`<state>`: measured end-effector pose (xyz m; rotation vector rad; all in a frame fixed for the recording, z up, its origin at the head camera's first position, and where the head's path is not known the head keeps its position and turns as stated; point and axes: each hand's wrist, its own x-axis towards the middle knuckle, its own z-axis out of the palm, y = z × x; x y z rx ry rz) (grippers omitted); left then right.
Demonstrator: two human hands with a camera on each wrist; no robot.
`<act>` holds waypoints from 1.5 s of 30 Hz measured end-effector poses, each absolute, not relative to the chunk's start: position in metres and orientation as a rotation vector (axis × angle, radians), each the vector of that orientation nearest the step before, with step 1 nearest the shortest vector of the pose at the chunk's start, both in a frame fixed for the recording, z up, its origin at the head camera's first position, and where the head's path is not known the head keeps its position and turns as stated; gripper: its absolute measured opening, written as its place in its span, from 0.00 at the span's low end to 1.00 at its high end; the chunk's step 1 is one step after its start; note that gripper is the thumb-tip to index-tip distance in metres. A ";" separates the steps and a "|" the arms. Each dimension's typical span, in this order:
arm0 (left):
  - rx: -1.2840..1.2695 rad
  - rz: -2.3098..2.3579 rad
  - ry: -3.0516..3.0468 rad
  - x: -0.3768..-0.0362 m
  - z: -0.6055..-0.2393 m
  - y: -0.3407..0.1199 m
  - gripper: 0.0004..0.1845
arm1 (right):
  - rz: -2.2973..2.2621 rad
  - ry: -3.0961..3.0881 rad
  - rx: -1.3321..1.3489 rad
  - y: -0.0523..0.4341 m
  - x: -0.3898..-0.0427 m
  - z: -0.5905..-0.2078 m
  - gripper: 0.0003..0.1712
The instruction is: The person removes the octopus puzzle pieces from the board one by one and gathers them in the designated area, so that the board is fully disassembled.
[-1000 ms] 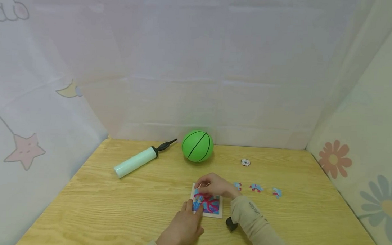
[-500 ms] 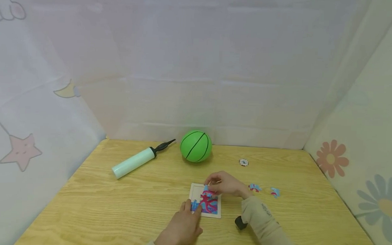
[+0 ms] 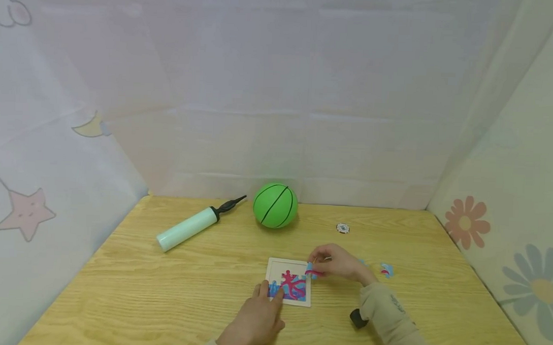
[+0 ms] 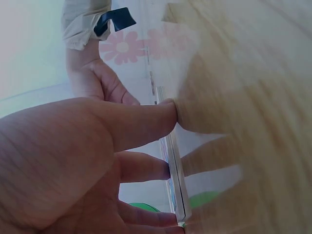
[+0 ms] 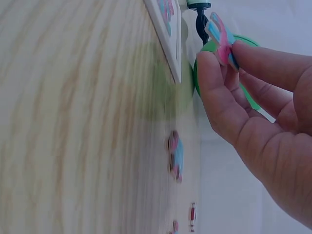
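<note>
In the head view a square jigsaw tray (image 3: 276,269) with a pale rim lies on the table, its lower part filled with a pink octopus on blue. My left hand (image 3: 255,319) rests fingertips on the tray's lower-left part, fingers fairly straight. In the left wrist view that hand's fingers touch the tray's edge. Just off the tray's right side, my right hand (image 3: 339,263) pinches a blue-and-pink puzzle piece (image 3: 310,271) between thumb and fingers. The right wrist view shows this puzzle piece (image 5: 224,44) held above the table, tilted on edge.
Loose puzzle pieces lie to the right: one piece (image 3: 386,270) is plain, another (image 3: 362,261) mostly hidden by the right hand. Farther back are a poker chip (image 3: 342,228), a green ball (image 3: 275,205) and a mint hand pump (image 3: 187,229). Cloth walls enclose the table.
My right hand has moved rightward from over the tray's upper left to its right side, carrying the puzzle piece. The left hand has stayed on the tray.
</note>
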<state>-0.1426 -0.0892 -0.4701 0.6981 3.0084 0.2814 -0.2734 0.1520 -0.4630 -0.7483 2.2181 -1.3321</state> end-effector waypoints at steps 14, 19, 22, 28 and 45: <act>0.677 0.303 2.979 -0.143 -0.471 -0.090 0.34 | -1.263 2.264 -0.796 0.191 -0.268 -0.468 0.07; 0.666 0.292 2.964 -0.144 -0.468 -0.089 0.34 | -1.294 2.167 -0.801 0.200 -0.266 -0.470 0.07; 0.660 0.295 2.954 -0.144 -0.467 -0.090 0.34 | -1.271 2.159 -0.789 0.202 -0.264 -0.469 0.07; 0.648 0.331 2.930 -0.144 -0.466 -0.090 0.34 | -1.223 2.202 -0.766 0.200 -0.259 -0.466 0.05; 0.637 0.352 2.897 -0.145 -0.467 -0.089 0.34 | -0.989 2.486 -0.916 0.187 -0.264 -0.474 0.02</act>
